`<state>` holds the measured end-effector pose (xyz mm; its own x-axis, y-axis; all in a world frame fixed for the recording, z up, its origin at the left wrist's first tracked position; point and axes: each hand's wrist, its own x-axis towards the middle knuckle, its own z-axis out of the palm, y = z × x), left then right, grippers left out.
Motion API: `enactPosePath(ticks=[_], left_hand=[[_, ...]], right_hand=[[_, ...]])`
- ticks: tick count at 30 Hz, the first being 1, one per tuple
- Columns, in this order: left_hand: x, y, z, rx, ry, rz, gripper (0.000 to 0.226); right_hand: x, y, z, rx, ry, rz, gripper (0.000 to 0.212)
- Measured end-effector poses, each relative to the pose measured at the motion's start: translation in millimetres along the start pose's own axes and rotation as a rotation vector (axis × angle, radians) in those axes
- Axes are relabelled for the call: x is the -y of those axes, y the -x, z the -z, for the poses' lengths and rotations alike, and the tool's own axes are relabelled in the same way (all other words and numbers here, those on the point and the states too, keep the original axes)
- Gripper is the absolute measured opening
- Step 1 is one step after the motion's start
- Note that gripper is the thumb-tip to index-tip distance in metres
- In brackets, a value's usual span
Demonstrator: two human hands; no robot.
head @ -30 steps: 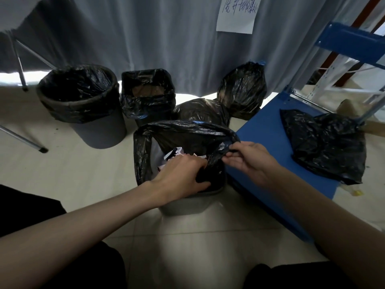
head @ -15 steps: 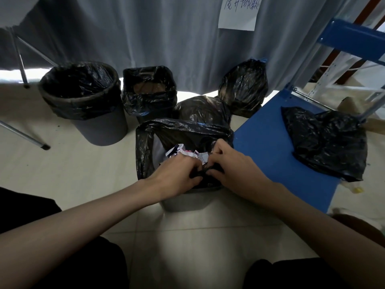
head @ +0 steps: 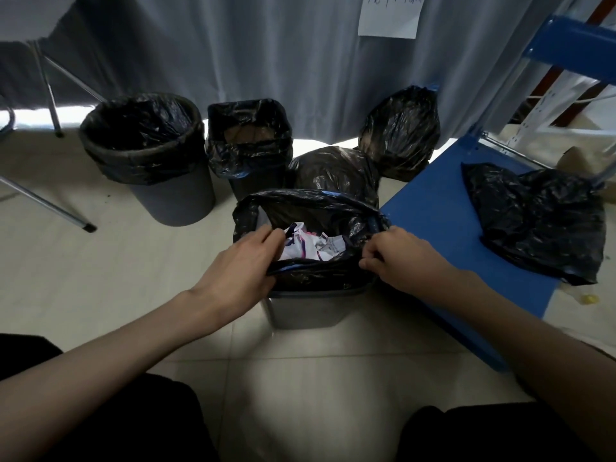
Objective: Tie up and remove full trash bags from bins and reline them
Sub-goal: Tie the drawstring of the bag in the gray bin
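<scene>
Both hands gripped the near rim of the black bag [head: 310, 208] in the grey bin [head: 310, 308] on the floor, left hand [head: 240, 271] and right hand [head: 403, 261] apart. A hard pull risked tearing the thin plastic or spilling crumpled paper [head: 310, 245]; two tied bags [head: 333, 171] stood behind.

Paper sign [head: 390, 15] cut off by the top edge, its writing too blurry to read, left hand [head: 238, 272] fingertips hidden inside the black bag [head: 316, 208], blue shelf [head: 573, 50] cut off at the right.
</scene>
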<state>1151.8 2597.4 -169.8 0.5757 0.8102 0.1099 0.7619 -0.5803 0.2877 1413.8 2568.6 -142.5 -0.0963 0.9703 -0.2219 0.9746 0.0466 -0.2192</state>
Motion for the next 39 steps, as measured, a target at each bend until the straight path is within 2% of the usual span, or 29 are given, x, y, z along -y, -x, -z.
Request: enactPosePath(ticks=[6,10,11,15,19,22,24,26,28,29,32,33,34,36,38,39], left_hand=[[12.7,7.7,3.8,0.037,0.070,0.008,0.012],[15.3,12.8,6.2,0.102,0.047,-0.022,0.003],[16.0,13.8,7.5,0.100,0.028,-0.018,0.004],[27.2,12.5,14.4,0.005,-0.138,-0.086,0.033],[48.1,3.7,32.6,-0.087,-0.276,-0.128,0.035],[53.0,-2.0,39.3,-0.077,-0.136,-0.106,0.039],[47.4,-5.3,39.6,-0.134,0.076,-0.025,0.040],[43.3,-10.6,37.5,-0.223,0.211,0.096,0.031],[45.7,-19.4,32.4,-0.261,0.243,0.258,0.020],[48.2,-24.0,29.8,-0.241,0.237,0.347,0.024],[58.7,-35.6,25.0,-0.094,0.335,0.608,0.059],[62.1,-38.7,23.7,-0.044,0.422,0.688,0.066],[64.5,-41.3,23.2,-0.009,0.515,0.743,0.067],[66.3,-46.8,21.9,0.006,0.598,0.760,0.058],[61.0,-53.0,22.9,-0.017,0.497,0.681,0.058],[58.4,-57.2,24.4,-0.042,0.419,0.617,0.061]], right_hand=[[29.0,6.6,-10.0,-0.114,-0.017,0.277,0.013],[35.4,3.1,-9.8,-0.085,0.059,0.290,0.015],[34.3,2.7,-7.3,-0.068,0.062,0.273,0.015],[27.9,1.5,1.6,-0.006,0.134,0.228,0.019],[24.8,1.4,2.9,0.083,0.171,0.220,0.016],[21.1,0.1,0.0,0.155,0.161,0.249,0.015],[20.5,-0.5,-0.5,0.176,0.124,0.262,0.033],[23.1,0.6,2.2,0.162,0.010,0.207,0.060],[22.5,-0.1,2.7,0.050,-0.129,0.151,0.074],[18.7,-1.6,1.9,-0.050,-0.157,0.127,0.070],[-0.7,-7.5,-0.9,-0.390,-0.106,-0.025,0.030],[-7.9,-9.9,-2.1,-0.412,-0.092,-0.122,0.030],[-14.3,-12.1,-4.4,-0.379,-0.109,-0.220,0.040],[-24.1,-17.2,-10.1,-0.263,-0.224,-0.368,0.058],[-28.6,-22.2,-15.7,-0.210,-0.320,-0.408,0.061],[-28.5,-24.4,-16.4,-0.215,-0.349,-0.393,0.054]])
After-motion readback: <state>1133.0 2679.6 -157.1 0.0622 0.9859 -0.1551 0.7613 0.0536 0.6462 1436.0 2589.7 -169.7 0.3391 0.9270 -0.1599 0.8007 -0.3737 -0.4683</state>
